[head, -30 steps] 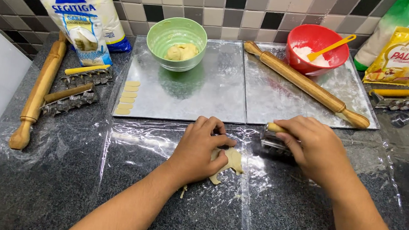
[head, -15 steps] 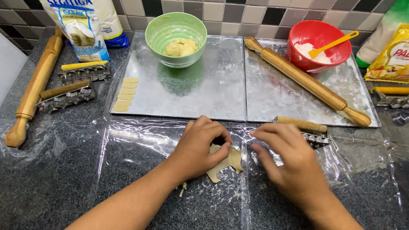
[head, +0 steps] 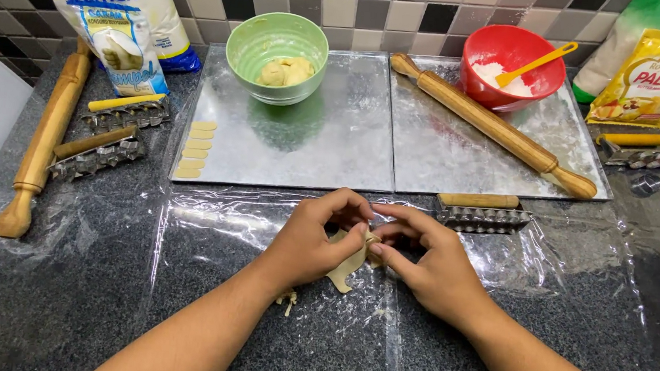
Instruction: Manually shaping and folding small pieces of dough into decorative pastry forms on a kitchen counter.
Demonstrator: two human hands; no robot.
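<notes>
Currently, a thin scrap of pale dough (head: 347, 268) is lying between the two hands, low on the clear plastic sheet (head: 207, 230) that is covering the dark speckled counter (head: 49, 304). The left hand (head: 310, 243) is curling over the dough from the left, thumb and fingertips pinching its upper edge. The right hand (head: 428, 259) is coming in from the right, fingers bent, tips meeting the same edge beside the left thumb. Both hands are gripping the dough; how firmly the right one is pinching is hard to judge, since the fingers are overlapping. Both forearms are angling up from the bottom edge and converging at the centre.

A small crumb of dough (head: 286, 299) is sitting by the left wrist. Just beyond the right hand, a wooden-handled metal cutter (head: 480, 211) is resting at the edge of the right metal tray (head: 459, 161). The left metal tray (head: 326, 141) is carrying a short column of cut dough strips (head: 195, 150) and a green bowl (head: 277, 46) with a lump of dough. A rolling pin (head: 494, 127) is lying diagonally on the right tray, near a red bowl (head: 508, 62).
</notes>
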